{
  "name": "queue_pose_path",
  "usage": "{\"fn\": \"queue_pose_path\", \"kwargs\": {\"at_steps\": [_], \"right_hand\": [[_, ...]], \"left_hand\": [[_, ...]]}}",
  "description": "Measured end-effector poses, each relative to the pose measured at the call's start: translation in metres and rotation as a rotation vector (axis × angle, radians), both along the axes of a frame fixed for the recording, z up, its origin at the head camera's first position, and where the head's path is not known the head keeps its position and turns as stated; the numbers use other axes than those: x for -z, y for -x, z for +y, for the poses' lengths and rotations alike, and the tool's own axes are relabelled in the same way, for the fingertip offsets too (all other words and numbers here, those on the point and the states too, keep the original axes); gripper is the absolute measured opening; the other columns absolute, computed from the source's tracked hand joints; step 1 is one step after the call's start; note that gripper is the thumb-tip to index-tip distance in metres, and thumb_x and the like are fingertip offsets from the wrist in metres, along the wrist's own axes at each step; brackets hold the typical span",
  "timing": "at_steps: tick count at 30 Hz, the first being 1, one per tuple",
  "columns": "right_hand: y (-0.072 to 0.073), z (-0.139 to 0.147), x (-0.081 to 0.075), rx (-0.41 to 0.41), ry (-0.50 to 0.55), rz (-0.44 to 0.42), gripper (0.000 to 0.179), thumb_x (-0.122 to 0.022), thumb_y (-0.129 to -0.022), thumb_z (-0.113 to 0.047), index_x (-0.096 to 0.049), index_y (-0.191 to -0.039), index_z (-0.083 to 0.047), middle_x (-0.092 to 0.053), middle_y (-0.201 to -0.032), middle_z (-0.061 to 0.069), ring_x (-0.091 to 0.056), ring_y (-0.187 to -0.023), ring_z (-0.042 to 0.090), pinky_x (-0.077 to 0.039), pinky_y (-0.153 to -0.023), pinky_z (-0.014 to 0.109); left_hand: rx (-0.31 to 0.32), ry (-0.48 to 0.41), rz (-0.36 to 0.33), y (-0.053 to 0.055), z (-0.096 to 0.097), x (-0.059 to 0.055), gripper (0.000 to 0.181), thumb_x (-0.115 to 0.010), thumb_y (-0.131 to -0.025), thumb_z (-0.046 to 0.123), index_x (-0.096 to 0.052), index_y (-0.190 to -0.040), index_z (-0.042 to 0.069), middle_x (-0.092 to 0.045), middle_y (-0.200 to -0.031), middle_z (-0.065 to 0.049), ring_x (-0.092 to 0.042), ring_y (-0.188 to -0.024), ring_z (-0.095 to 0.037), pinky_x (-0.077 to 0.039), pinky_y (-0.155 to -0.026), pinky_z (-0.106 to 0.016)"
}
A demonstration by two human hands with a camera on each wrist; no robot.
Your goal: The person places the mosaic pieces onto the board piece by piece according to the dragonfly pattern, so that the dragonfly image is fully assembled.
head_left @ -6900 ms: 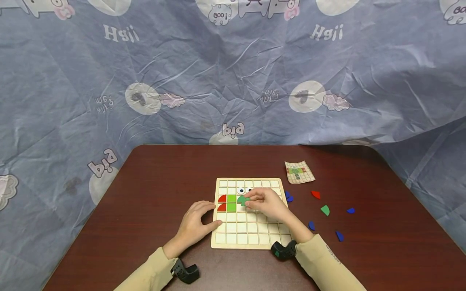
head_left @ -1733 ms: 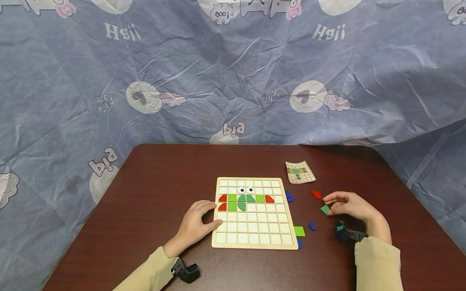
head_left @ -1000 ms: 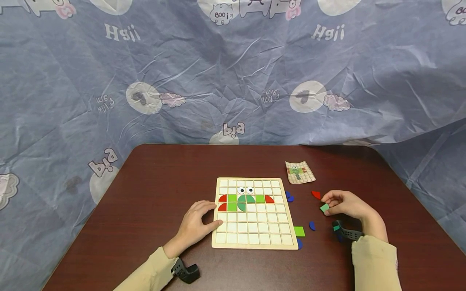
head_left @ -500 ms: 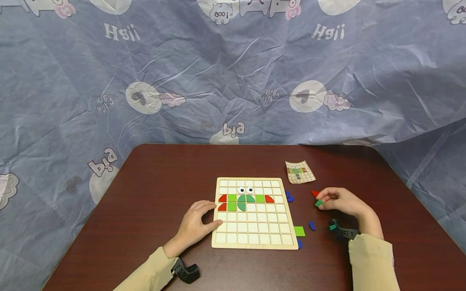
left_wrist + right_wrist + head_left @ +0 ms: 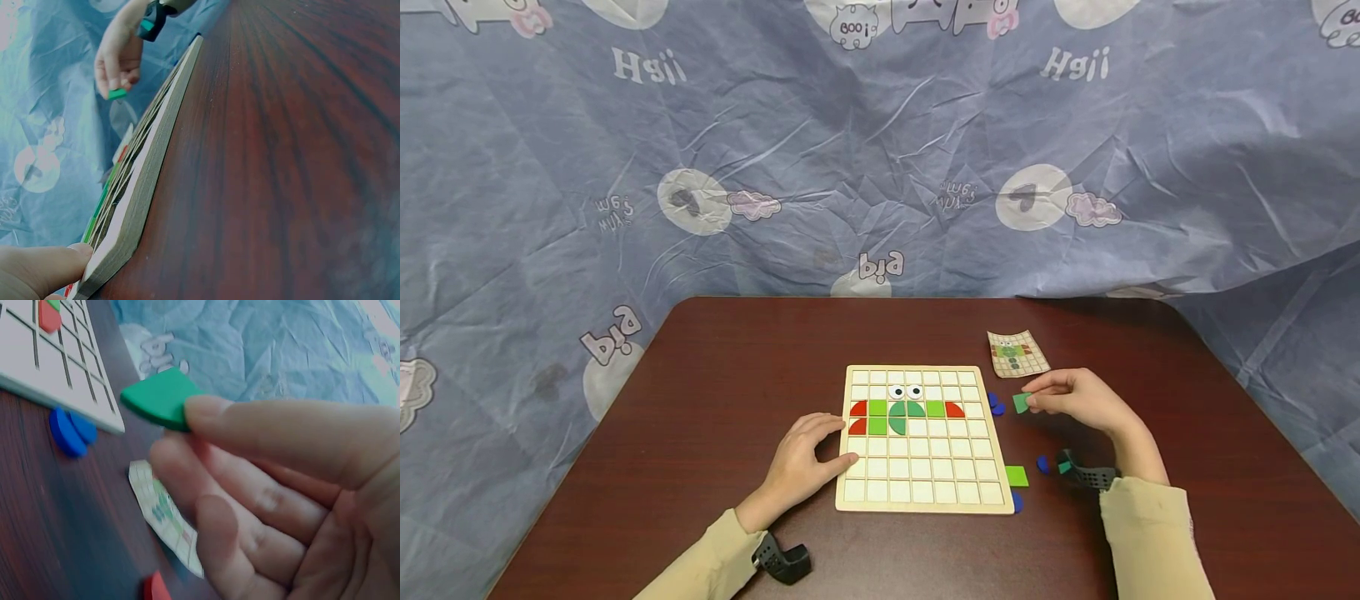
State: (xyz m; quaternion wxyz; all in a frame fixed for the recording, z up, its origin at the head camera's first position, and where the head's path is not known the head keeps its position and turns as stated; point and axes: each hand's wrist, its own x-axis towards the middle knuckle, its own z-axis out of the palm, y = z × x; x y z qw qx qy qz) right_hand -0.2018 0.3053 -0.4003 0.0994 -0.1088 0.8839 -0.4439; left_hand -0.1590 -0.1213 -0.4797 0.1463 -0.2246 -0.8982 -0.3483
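My right hand (image 5: 1086, 400) pinches a green quarter-circle tile (image 5: 1022, 403) between thumb and fingers, raised right of the board; the right wrist view shows the tile (image 5: 159, 397) close up. The pale wooden grid board (image 5: 917, 467) lies flat on the table. On it are red quarter circles (image 5: 955, 410), light green squares (image 5: 877, 426), darker green quarter circles (image 5: 897, 426) and two eye tiles (image 5: 914, 392). My left hand (image 5: 805, 457) rests at the board's left edge, fingers extended, thumb (image 5: 47, 265) touching the rim.
A pattern card (image 5: 1018, 355) lies behind the right hand. Blue tiles (image 5: 996, 409) sit by the board's right edge, with a light green square (image 5: 1017, 476) and another blue tile (image 5: 1017, 502) nearer the front. A red tile (image 5: 156, 587) appears below the right hand.
Since the oldest frame, more tiles have come onto the board. My right hand has picked the green quarter circle off the table and carried it left, towards the board. The left hand stays put.
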Motion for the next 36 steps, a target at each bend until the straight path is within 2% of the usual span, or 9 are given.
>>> {"fn": "queue_pose_path", "kwargs": {"at_steps": [6,11,17,21,32,36], "right_hand": [[0.0,-0.022,-0.007,-0.031,0.036,0.023,0.032,-0.07,-0.085,-0.023,-0.067,-0.106,0.001,-0.07,-0.089,0.012,-0.065,-0.085,0.034,-0.054,-0.075,0.04],[0.0,-0.043,-0.006,-0.052,0.057,0.04,0.028,-0.071,-0.085,-0.023,-0.068,-0.104,-0.002,-0.07,-0.089,0.012,-0.066,-0.085,0.031,-0.051,-0.077,0.035],[0.001,-0.065,0.0,-0.058,0.08,0.054,0.025,-0.07,-0.086,-0.023,-0.068,-0.102,-0.004,-0.071,-0.089,0.01,-0.066,-0.083,0.03,-0.054,-0.075,0.041],[0.001,-0.078,0.003,-0.051,0.102,0.041,0.025,-0.069,-0.086,-0.023,-0.068,-0.102,-0.003,-0.071,-0.087,0.01,-0.066,-0.083,0.031,-0.054,-0.075,0.047],[-0.003,-0.114,0.015,0.015,0.173,0.003,0.024,-0.071,-0.084,-0.019,-0.07,-0.098,0.001,-0.071,-0.086,0.012,-0.067,-0.079,0.028,-0.055,-0.071,0.039],[-0.006,-0.127,0.019,0.045,0.145,-0.009,0.021,-0.071,-0.084,-0.02,-0.072,-0.095,-0.001,-0.071,-0.08,0.011,-0.067,-0.073,0.026,-0.054,-0.064,0.036]], "left_hand": [[0.001,-0.002,-0.001,0.0,0.0,0.0,0.047,-0.077,-0.074,0.033,-0.068,-0.112,0.007,-0.064,-0.114,-0.003,-0.052,-0.114,-0.021,-0.043,-0.096,-0.042],[0.0,-0.004,-0.002,-0.001,0.0,-0.001,0.047,-0.077,-0.074,0.033,-0.068,-0.112,0.007,-0.064,-0.114,-0.003,-0.052,-0.115,-0.022,-0.043,-0.096,-0.042],[0.004,-0.002,0.001,0.0,0.001,-0.001,0.047,-0.077,-0.075,0.034,-0.068,-0.112,0.006,-0.064,-0.114,-0.004,-0.052,-0.114,-0.022,-0.043,-0.096,-0.042],[0.003,-0.002,-0.004,-0.001,0.001,-0.001,0.048,-0.077,-0.075,0.034,-0.067,-0.112,0.006,-0.064,-0.115,-0.004,-0.052,-0.115,-0.023,-0.042,-0.096,-0.043],[0.006,0.001,-0.011,-0.001,0.0,-0.001,0.049,-0.077,-0.075,0.035,-0.067,-0.114,0.006,-0.063,-0.116,-0.004,-0.051,-0.116,-0.023,-0.042,-0.097,-0.043],[0.004,0.001,-0.01,-0.001,0.0,-0.001,0.049,-0.077,-0.075,0.035,-0.067,-0.113,0.006,-0.063,-0.115,-0.004,-0.051,-0.116,-0.023,-0.042,-0.097,-0.043]]}}
